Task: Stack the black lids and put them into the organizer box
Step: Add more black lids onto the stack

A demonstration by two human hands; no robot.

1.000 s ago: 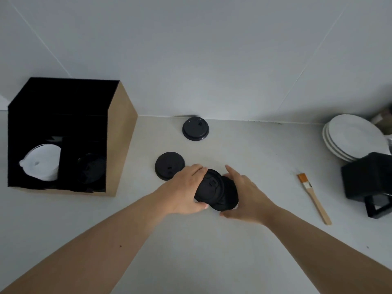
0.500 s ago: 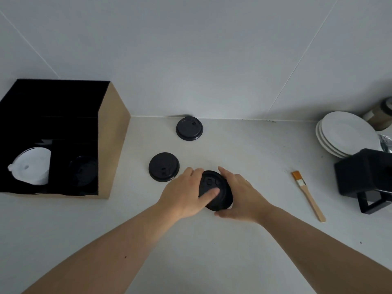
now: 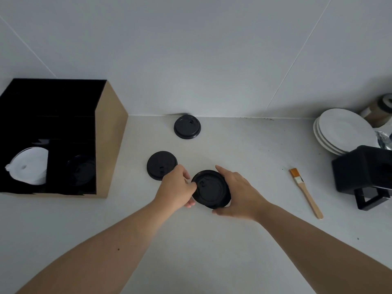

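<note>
A small stack of black lids (image 3: 211,189) lies flat on the white counter between my hands. My right hand (image 3: 239,193) cups its right rim. My left hand (image 3: 177,188) touches its left rim with thumb and fingertips. Another black lid (image 3: 160,165) lies just beyond my left hand, partly hidden by my fingers. A third black lid (image 3: 187,126) sits by the back wall. The organizer box (image 3: 110,145), brown outside and black inside, stands at the left. It holds white lids (image 3: 29,166) in one compartment and black lids (image 3: 81,169) in the one beside it.
A wooden brush (image 3: 305,190) with orange bristles lies right of my right hand. Stacked white plates (image 3: 343,130) and a black block-shaped holder (image 3: 367,172) occupy the right edge, with a jar (image 3: 379,111) in the far corner.
The lid held tilted between both hands has come down flat onto the one beneath it. My left hand has slid leftward off the top to the rim.
</note>
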